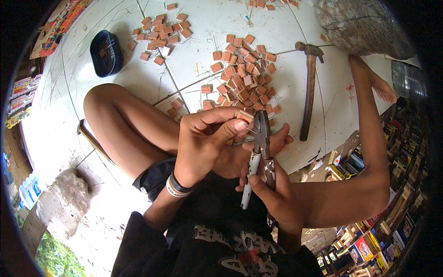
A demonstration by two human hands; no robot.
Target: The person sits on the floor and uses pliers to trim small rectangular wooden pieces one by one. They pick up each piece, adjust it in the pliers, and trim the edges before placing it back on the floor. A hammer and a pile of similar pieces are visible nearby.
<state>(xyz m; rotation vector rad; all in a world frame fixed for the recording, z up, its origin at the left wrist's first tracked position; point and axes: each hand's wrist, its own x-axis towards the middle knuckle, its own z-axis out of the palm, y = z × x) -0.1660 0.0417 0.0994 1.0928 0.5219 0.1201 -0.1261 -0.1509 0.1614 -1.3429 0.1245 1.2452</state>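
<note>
Between the thumb and fingers of my left hand [200, 145] is a small reddish-brown block [245, 116] with a thin metal wire sticking out of it. My right hand [278, 198] is wrapped round a pair of pliers [262, 134], whose handles have worn, flaking white coating. The dark jaws point away from me, right beside the block and its wire. Whether the jaws grip the wire I cannot tell. Just beyond both hands lies a heap of similar brown blocks [244, 78], many with thin wires.
A wooden-handled hammer [309, 92] lies right of the heap on the white tiled floor [286, 69]. Farther left are another pile of blocks [161, 31] and a dark blue oval container [94, 54]. A large stone-like mass [364, 27] sits far right. My bent legs flank the work.
</note>
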